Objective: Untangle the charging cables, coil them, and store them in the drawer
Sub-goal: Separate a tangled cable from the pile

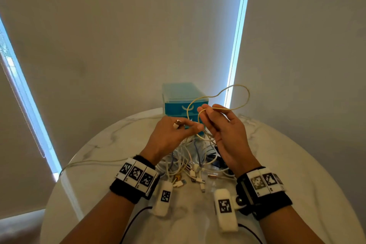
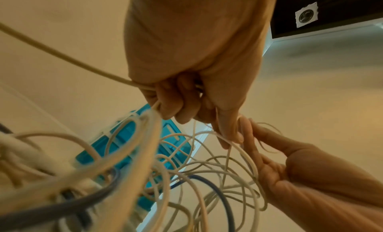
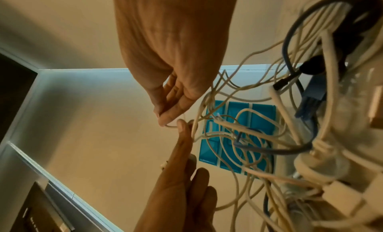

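A cream braided cable [image 1: 237, 85] arcs in a loop above the table, in front of the blue drawer unit [image 1: 178, 93]. My right hand [image 1: 206, 111] pinches this loop between thumb and fingertips. My left hand [image 1: 190, 127] grips the same cable lower down, and its metal plug [image 1: 177, 124] sticks up past the knuckles. In the left wrist view the left hand's fingers [image 2: 178, 104] curl round the cream cable. In the right wrist view the right hand [image 3: 165, 120] pinches it beside the left thumb. Under both hands lies a tangle of white, blue and dark cables [image 1: 190, 162].
The drawer unit stands shut at the far edge of the round marble table [image 1: 287, 164]. One cream cable [image 1: 95, 162] trails left over the table's rim. Loose plugs [image 1: 198, 180] lie at the near side of the tangle. Blinds hang behind the table.
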The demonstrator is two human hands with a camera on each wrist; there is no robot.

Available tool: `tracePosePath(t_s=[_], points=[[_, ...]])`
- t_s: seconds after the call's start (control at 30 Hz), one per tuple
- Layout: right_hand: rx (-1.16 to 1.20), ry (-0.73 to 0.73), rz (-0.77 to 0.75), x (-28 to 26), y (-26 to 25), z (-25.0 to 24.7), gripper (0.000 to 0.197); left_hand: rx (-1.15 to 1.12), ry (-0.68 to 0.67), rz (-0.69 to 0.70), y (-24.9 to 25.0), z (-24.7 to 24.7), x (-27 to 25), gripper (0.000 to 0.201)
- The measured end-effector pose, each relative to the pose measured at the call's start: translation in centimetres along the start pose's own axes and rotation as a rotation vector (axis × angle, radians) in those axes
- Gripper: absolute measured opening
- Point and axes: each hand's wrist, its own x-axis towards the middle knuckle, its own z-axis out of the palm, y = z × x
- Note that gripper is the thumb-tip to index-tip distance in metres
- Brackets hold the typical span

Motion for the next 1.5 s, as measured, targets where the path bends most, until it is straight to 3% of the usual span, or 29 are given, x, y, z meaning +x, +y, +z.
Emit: tracePosePath(t_s=[0.07, 0.17, 0.23, 0.33, 0.47, 0.53, 0.6, 0.67, 0.83, 0.97, 1.03, 1.17, 1.23, 1.33, 1.43, 1.5], points=[[-0.145, -0.004, -0.022, 0.2, 0.0, -0.2, 0.028, 0.024, 0.055, -0.02, -0.1, 0.1, 0.0, 0.018], [-0.632, -0.031, -0.054, 0.6, 0.8, -1.9, 0.045, 0.015, 0.156, -0.045, -0.5, 0.0, 0.3, 0.016], [-0.861, -0.061, -0.034, 0.6, 1.3, -2.5, 0.042, -0.023, 0.208, -0.063, -0.6, 0.0, 0.3, 0.016], [-0.929, 0.026, -0.129, 0.8, 1.1, -3.1, 0.022, -0.073, 0.3, -0.085, -0.7, -0.1, 0.4, 0.02], [-0.921, 0.211, -0.298, 1.2, 0.8, -3.4, 0.02, -0.267, 0.512, -0.153, -1.4, -1.3, 1.4, 0.02], [-1.019, 0.204, -0.236, 1.4, 1.3, -3.7, 0.019, -0.353, 0.592, -0.165, -1.7, -1.7, 1.6, 0.018], [-1.129, 0.103, -0.054, 1.3, 1.6, -4.0, 0.017, -0.383, 0.616, -0.169, -1.8, -1.7, 1.5, 0.018], [-1.196, 0.036, 0.002, 1.1, 1.5, -3.9, 0.016, -0.388, 0.587, -0.173, -1.7, -1.6, 1.3, 0.018], [-1.103, 0.01, -0.335, 0.6, 0.6, -2.0, 0.017, -0.359, 0.424, -0.074, -0.3, -1.1, 0.6, 0.019], [-1.105, -0.11, -0.273, 0.3, 1.6, -1.5, 0.018, -0.349, 0.283, 0.026, 0.5, -1.0, -0.1, 0.02], [-1.138, -0.095, -0.262, 0.3, 1.9, -1.8, 0.013, -0.311, 0.226, 0.036, 0.4, -1.1, -0.2, 0.021], [-1.052, 0.07, -0.366, 0.4, 0.8, -1.8, 0.01, -0.082, 0.104, -0.009, -0.7, -1.0, -0.1, 0.021], [-0.923, 0.148, -0.37, 0.5, 0.1, -1.4, 0.01, -0.004, 0.087, -0.062, -1.6, -1.0, 0.2, 0.017], [-0.885, 0.152, -0.296, 0.9, -0.9, -0.6, 0.011, 0.019, 0.105, -0.12, -2.4, -1.2, 0.2, 0.018], [-0.801, 0.2, -0.366, 1.8, -3.0, 0.4, 0.008, -0.034, 0.104, -0.106, -2.4, -1.5, 0.3, 0.024], [-0.985, 0.11, -0.38, 2.4, -3.7, 1.2, 0.007, 0.025, 0.135, -0.088, -2.3, -1.8, 0.4, 0.03]])
